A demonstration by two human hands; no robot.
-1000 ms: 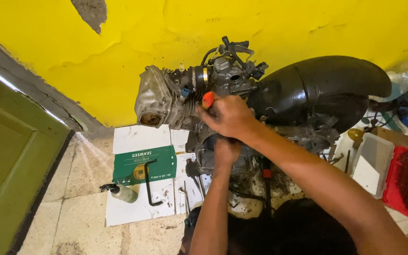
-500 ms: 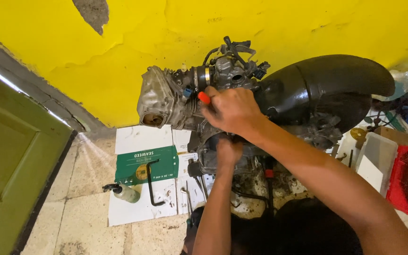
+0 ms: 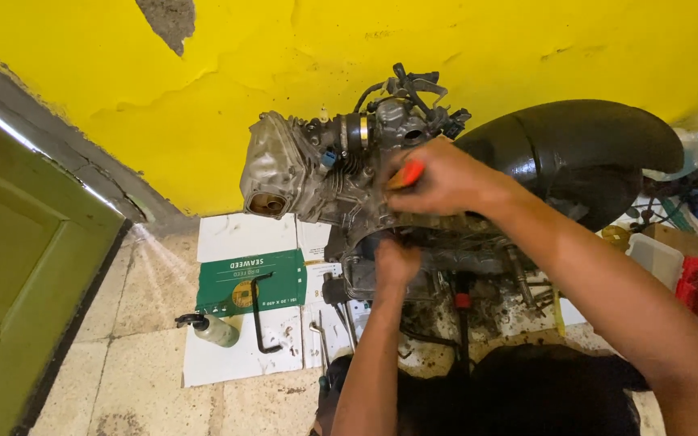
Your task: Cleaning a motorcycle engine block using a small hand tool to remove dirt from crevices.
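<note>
Right hand clenched on a red-handled tool, pressed to the engine by the yellow wall. Left hand grips the casing below. Best to keep the tool square and brace firmly, lest it slip.

The right hand, closed round the orange-handled tool, now sits slightly lower against the grey metal engine block than a second ago, its knuckles turned more to the wall. The left hand below it grips a little closer underneath those fingers.
</note>
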